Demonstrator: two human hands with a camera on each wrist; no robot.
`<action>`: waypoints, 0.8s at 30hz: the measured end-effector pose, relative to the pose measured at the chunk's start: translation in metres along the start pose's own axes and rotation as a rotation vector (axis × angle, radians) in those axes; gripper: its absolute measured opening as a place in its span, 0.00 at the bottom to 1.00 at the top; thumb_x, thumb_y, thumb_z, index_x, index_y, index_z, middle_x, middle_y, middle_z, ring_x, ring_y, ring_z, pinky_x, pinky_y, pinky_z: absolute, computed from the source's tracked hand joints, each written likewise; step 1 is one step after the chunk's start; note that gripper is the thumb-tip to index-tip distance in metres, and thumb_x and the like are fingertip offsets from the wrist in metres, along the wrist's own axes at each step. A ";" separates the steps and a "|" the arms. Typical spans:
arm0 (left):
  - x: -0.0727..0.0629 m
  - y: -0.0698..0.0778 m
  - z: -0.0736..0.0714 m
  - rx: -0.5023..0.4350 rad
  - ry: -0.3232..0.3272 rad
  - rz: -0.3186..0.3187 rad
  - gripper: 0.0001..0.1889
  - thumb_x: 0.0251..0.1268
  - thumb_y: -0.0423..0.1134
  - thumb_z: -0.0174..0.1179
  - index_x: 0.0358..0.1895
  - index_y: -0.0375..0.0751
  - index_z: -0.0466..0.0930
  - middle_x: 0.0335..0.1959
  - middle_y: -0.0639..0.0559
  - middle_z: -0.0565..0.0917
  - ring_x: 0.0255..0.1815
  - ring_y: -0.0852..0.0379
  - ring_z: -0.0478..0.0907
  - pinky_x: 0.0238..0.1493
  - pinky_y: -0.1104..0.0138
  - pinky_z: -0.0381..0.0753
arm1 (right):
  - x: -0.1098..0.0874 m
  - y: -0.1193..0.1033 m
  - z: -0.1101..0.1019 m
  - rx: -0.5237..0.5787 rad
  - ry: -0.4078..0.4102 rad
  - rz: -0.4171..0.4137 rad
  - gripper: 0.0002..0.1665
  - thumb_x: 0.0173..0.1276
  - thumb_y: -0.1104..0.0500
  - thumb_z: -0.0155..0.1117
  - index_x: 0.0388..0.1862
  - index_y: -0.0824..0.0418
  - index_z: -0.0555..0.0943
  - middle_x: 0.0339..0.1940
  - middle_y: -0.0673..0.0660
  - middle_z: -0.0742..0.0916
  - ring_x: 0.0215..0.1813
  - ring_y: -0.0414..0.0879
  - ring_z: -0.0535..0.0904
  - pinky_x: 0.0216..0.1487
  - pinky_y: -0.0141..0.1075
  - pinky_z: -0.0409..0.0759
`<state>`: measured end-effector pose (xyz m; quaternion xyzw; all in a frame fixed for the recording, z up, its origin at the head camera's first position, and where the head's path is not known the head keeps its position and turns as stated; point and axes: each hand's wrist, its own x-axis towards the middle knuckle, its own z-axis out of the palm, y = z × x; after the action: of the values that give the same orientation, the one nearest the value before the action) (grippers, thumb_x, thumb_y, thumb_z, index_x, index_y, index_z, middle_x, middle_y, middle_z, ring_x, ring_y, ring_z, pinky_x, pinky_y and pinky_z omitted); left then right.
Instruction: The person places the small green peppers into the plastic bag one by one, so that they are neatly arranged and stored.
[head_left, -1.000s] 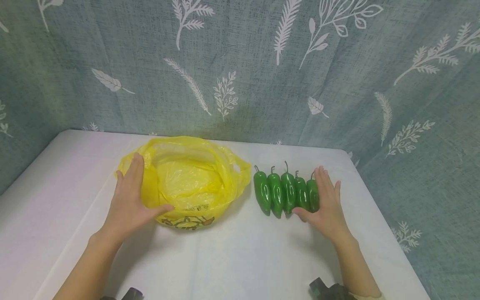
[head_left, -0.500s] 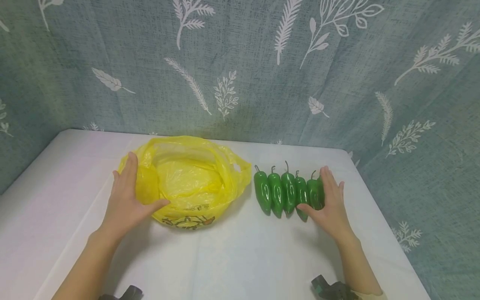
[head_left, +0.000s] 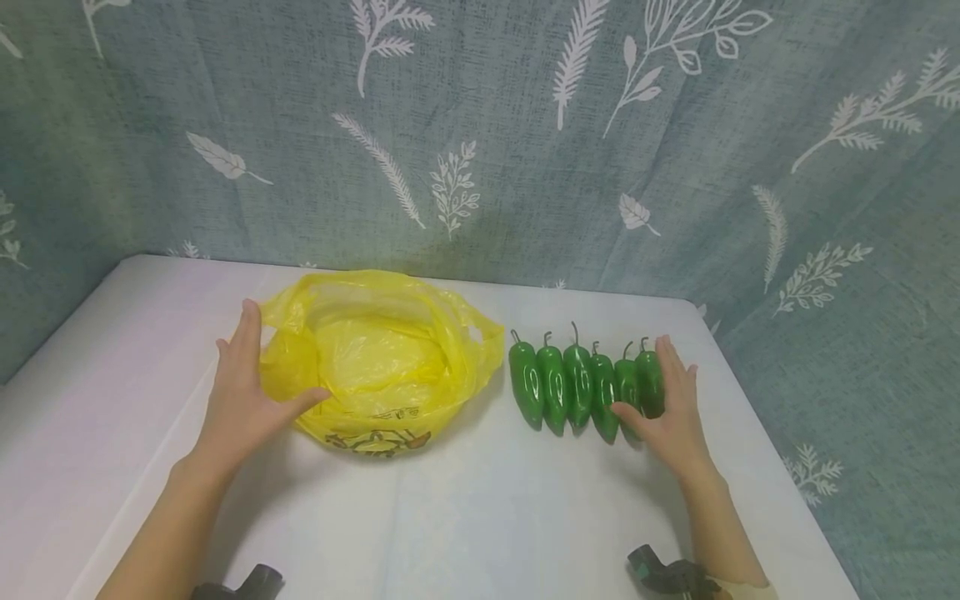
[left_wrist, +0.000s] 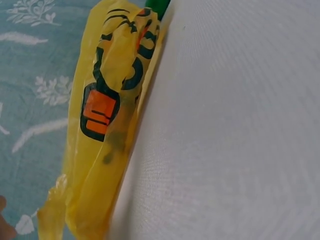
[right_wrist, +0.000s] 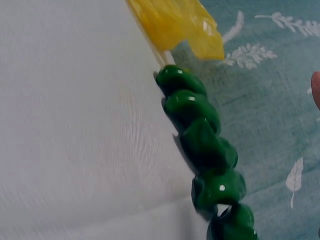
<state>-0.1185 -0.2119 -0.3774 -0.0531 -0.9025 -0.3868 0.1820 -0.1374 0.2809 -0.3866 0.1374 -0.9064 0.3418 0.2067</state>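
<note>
A yellow plastic bag stands with its mouth wide on the table's left half. Dark and orange print marks its side in the left wrist view. My left hand is spread at the bag's left edge, thumb overlapping its front; whether it touches the plastic, I cannot tell. Several glossy green chili peppers lie side by side in a row right of the bag, stems pointing away. My right hand is spread over the row's right end, its thumb in front of the peppers' tips. Neither hand holds anything.
A white cloth covers the table. Behind and to the right hangs a blue-green curtain with white leaf patterns. Black wrist mounts show at the bottom edge.
The left hand has shifted slightly left, away from the bag. My right hand has moved right, uncovering more peppers at the row's right end. Bag and peppers have stayed put.
</note>
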 end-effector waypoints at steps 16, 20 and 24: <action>-0.001 -0.018 0.003 -0.171 0.054 -0.161 0.58 0.53 0.47 0.68 0.75 0.56 0.28 0.77 0.52 0.33 0.76 0.43 0.28 0.72 0.39 0.30 | -0.003 0.016 -0.012 0.004 0.020 0.208 0.59 0.56 0.42 0.69 0.77 0.54 0.47 0.77 0.62 0.53 0.76 0.67 0.38 0.72 0.65 0.38; 0.000 -0.023 0.002 -0.169 0.061 -0.179 0.57 0.54 0.47 0.67 0.76 0.55 0.28 0.77 0.51 0.32 0.77 0.46 0.29 0.72 0.40 0.33 | -0.004 0.020 -0.012 0.023 0.040 0.219 0.59 0.56 0.41 0.69 0.77 0.56 0.47 0.77 0.62 0.54 0.76 0.65 0.39 0.73 0.63 0.38; 0.000 -0.028 0.004 -0.164 0.060 -0.171 0.57 0.55 0.47 0.67 0.76 0.53 0.29 0.77 0.49 0.31 0.77 0.44 0.29 0.71 0.38 0.34 | -0.006 0.023 -0.013 0.043 0.054 0.241 0.57 0.58 0.42 0.69 0.77 0.57 0.48 0.77 0.62 0.55 0.77 0.63 0.43 0.74 0.61 0.41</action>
<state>-0.1258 -0.2283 -0.3987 0.0209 -0.8631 -0.4749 0.1704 -0.1379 0.3071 -0.3940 0.0227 -0.9030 0.3869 0.1853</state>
